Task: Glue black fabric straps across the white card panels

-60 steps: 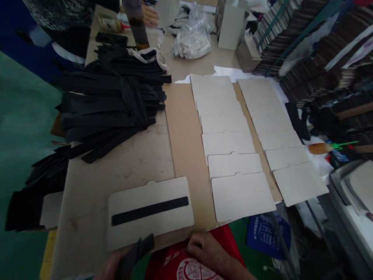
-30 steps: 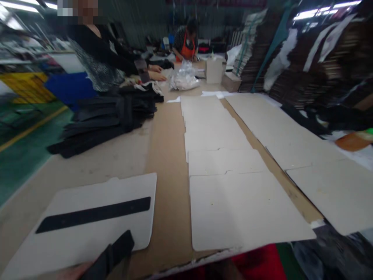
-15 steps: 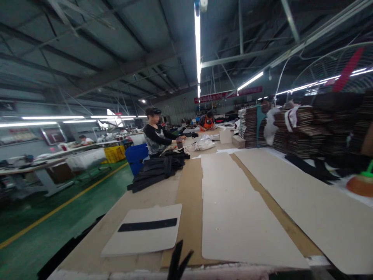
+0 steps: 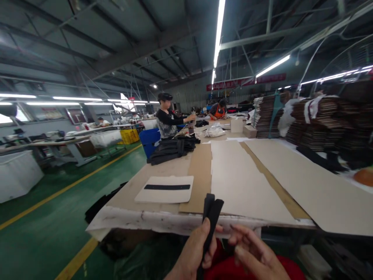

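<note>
My left hand is closed around black fabric strips, whose upper ends fan apart in front of the table edge. To its right is my right hand, fingers loosely bent and apart, nothing visible in it. Beyond the strips, a pale board with rounded corners lies on the table, a single black strip running across it. Long pale sheets lie to the right, over a brown board.
A heap of black fabric pieces rests at the table's left edge, near a co-worker in a patterned top. Tall stacks of brown boards stand at right. Another person in an orange apron leans over the far table.
My view has tipped down and turned left. Both my hands have come into view; before, only the tips of the black strips showed. The co-worker's hands have risen.
</note>
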Available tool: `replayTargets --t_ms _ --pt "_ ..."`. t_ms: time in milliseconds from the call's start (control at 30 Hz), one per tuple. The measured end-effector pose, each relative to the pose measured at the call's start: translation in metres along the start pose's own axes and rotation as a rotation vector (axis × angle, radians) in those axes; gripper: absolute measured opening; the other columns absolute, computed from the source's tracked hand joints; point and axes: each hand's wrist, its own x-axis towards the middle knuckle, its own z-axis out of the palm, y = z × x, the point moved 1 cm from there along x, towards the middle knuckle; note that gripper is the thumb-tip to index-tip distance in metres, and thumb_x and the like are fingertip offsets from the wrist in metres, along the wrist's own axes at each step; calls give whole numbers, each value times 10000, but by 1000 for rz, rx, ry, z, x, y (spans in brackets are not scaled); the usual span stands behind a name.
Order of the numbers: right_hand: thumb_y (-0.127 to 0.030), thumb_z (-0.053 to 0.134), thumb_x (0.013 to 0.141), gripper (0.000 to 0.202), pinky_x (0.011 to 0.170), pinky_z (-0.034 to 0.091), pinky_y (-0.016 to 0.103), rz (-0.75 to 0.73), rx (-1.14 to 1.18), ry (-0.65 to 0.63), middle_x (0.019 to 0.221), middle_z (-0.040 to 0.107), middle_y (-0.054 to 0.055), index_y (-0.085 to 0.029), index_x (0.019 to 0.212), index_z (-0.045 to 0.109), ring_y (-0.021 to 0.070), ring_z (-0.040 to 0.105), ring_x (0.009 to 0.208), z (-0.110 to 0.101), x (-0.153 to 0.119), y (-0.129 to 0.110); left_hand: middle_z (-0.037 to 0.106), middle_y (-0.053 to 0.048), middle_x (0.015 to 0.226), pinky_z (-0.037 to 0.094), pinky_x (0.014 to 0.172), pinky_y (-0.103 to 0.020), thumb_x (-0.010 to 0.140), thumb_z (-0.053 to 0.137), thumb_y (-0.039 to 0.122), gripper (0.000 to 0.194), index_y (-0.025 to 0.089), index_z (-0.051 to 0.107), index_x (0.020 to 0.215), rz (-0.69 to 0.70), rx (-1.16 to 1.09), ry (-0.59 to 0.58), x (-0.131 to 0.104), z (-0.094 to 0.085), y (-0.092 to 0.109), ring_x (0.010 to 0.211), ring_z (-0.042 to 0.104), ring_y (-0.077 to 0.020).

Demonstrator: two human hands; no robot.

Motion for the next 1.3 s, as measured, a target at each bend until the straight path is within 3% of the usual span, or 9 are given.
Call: replayTargets --t_ms 233,433,633,733,800,867,967,1167,1300 --pt "-451 630 865 644 840 565 374 -187 49 78 1261 561 99 -285 1449 415 162 657 814 14 20 -19 437 68 526 152 392 -193 769 562 790 648 155 601 892 4 -65 9 -15 15 6 397 258 -41" --pt "-464 564 908 564 950 517 355 -250 -220 80 1279 566 101 -248 1422 477 200 631 986 20 24 -22 400 50 486 147 390 -197 767 555 797 672 158 495 569 -21 -64 3 -17 17 4 390 261 -30" --pt "-372 543 926 490 971 485 340 -356 -394 150 1334 531 91 -273 1403 486 202 584 1096 28 26 -18 432 68 499 150 389 -191 755 593 780 639 147 601 847 -83 -252 67 -3 10 -6 394 268 -39" --pt "-384 598 894 294 838 519 313 -334 -309 185 1209 587 91 -244 1150 631 203 607 995 30 27 -14 460 72 530 135 397 -181 762 613 757 664 146 601 1022 -118 -342 57 4 7 -10 413 264 -39" --pt "-411 628 877 195 781 515 298 -265 -201 168 1036 633 74 -225 929 651 196 614 911 31 27 -13 466 67 538 128 400 -182 784 606 738 638 140 602 1005 -133 -357 27 7 7 -11 416 263 -39" --pt "-449 672 844 234 748 512 293 -164 -79 169 895 647 49 -220 873 634 186 616 834 30 27 -12 473 55 545 131 401 -186 796 609 715 583 138 591 876 -149 -348 -17 10 9 -13 415 273 -36" --pt "-489 736 781 352 655 502 269 -62 54 233 786 636 14 -220 976 619 162 598 719 25 26 -9 469 51 542 127 401 -190 775 651 681 550 143 543 739 -186 -319 -83 12 15 -13 408 280 -26" --pt "-514 761 743 529 562 492 247 -63 95 473 910 634 16 -235 1167 611 123 572 633 9 25 1 478 67 559 124 409 -193 764 645 693 615 130 607 1009 -190 -292 -117 16 22 -12 413 277 -34" --pt "-509 734 770 613 695 557 307 -41 75 418 1100 627 50 -269 1313 581 157 644 743 7 30 1 473 68 556 135 407 -196 785 639 681 594 135 603 1014 -169 -252 -109 16 25 -13 413 275 -37"
